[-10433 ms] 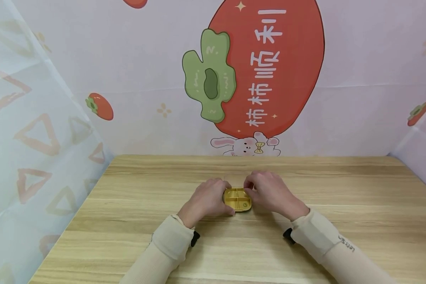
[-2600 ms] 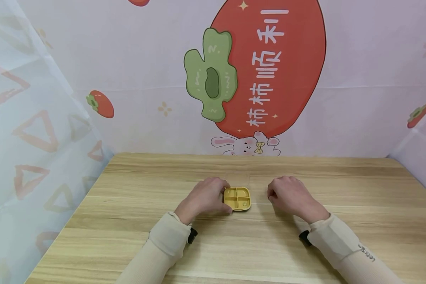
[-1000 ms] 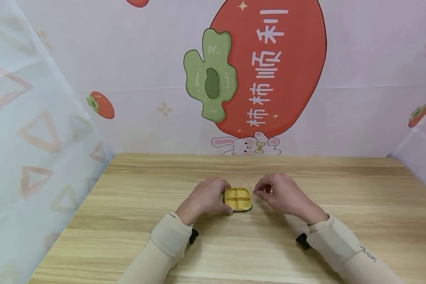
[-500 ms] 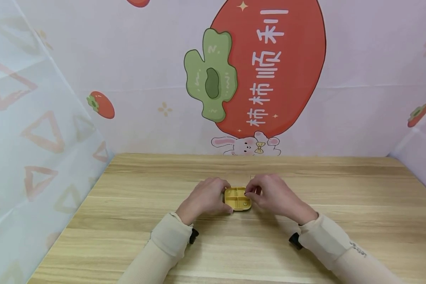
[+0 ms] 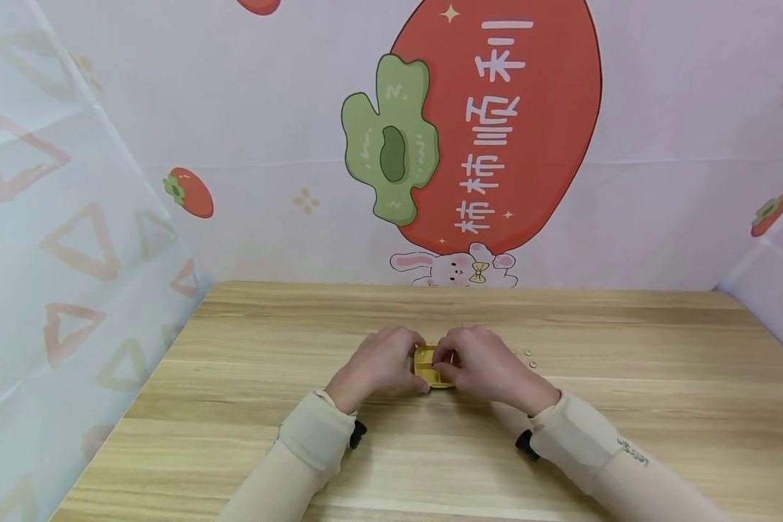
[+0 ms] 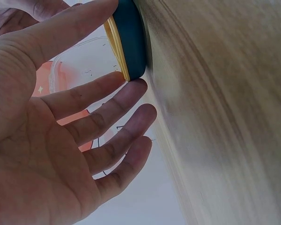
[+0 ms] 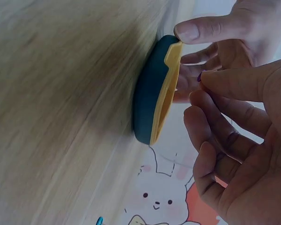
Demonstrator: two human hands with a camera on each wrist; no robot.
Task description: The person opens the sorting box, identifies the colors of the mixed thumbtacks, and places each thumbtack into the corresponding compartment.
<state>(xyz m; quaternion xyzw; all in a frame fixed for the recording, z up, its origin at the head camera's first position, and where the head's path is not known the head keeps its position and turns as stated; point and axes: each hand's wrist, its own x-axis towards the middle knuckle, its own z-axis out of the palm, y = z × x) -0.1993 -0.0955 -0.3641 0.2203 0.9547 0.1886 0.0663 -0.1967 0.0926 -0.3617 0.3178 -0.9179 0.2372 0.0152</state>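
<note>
A small yellow pill box (image 5: 427, 375) with divided compartments and a dark teal outer shell (image 7: 147, 101) sits on the table. My left hand (image 5: 380, 365) holds its left side between thumb and index finger, the other fingers loosely extended. Over the box's right part is my right hand (image 5: 489, 366), hiding some compartments in the head view. Thumb and index finger of that hand pinch a tiny purple bead-like piece (image 7: 201, 76), just off the box's open face. A clear lid (image 6: 84, 56) stands raised at the back of the box.
Several tiny pieces (image 5: 528, 353) lie on the wooden table (image 5: 235, 406) behind the right wrist; a teal one (image 7: 99, 221) shows in the right wrist view. A printed backdrop (image 5: 267, 239) rises at the table's rear edge.
My right hand has moved left from beside the pill box to over its compartments, uncovering the tiny pieces on the table. The left hand keeps its hold, and the box stays in place.
</note>
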